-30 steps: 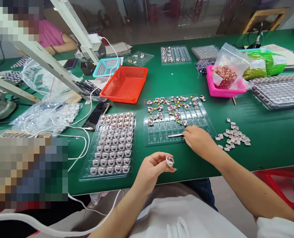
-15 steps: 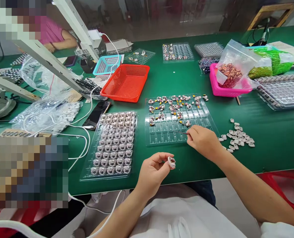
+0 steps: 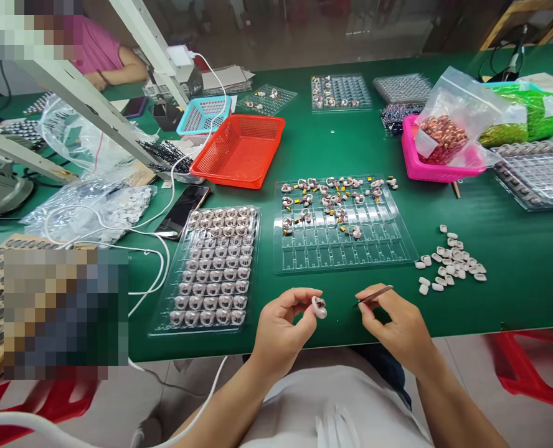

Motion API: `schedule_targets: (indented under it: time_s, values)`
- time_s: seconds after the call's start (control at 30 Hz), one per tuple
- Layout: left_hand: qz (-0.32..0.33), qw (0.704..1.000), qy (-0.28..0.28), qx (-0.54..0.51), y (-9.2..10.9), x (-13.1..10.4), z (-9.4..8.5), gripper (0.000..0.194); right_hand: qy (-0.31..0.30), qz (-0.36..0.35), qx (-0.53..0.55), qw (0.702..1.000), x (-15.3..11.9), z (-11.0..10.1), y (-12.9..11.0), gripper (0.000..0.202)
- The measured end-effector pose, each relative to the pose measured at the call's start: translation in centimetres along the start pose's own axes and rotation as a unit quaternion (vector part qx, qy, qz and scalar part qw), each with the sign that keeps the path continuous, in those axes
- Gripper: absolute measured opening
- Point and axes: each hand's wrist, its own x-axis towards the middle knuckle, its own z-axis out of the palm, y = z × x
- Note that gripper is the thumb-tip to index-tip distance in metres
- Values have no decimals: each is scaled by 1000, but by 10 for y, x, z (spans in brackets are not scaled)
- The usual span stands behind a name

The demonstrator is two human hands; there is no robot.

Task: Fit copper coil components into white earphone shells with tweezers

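Between thumb and index finger, my left hand pinches a small white earbud shell whose dark, reddish inside shows. To its right, my right hand grips slim dark tweezers, their tip pointing left toward the shell but apart from it. Beyond both hands lies a clear plastic tray with small earbud parts and yellow tabs in its far rows. Loose white shell pieces are scattered to the right. On the left stands another clear tray filled with rows of whitish shells.
A red basket, a blue basket and a phone are at the back left. A pink basket holds a bag of copper-coloured parts. White cables loop at left. Across the table sits another person.
My right hand has drawn back from the clear tray toward my body, bringing the tweezers near my left hand. The left hand keeps holding the shell, barely moved. The view has shifted slightly.
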Motion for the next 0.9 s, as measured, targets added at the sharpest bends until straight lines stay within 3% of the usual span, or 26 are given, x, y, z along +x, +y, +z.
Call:
schedule_targets:
  time_s: [0.1,0.17,0.27,0.33,0.53,0.9]
  values:
    - [11,1000,8,14,0,-2,-1,13,5,33,24,999,-3,-7,-6,17]
    - [17,1000,11,20,0,-3,-1,13,37,42,107,993,-6,-8,-14,22]
    - [24,999,13,20,1,-4,2,12,86,4,280,956,-10,-2,-26,36]
    - [28,999,11,17,1,-4,3,13,93,-24,340,935,-11,4,-33,43]
    - [24,1000,18,7,3,-5,3,13,94,-33,370,924,-9,16,-38,45]
    - [18,1000,24,-4,0,-5,2,11,105,-16,358,928,-8,19,-40,40]
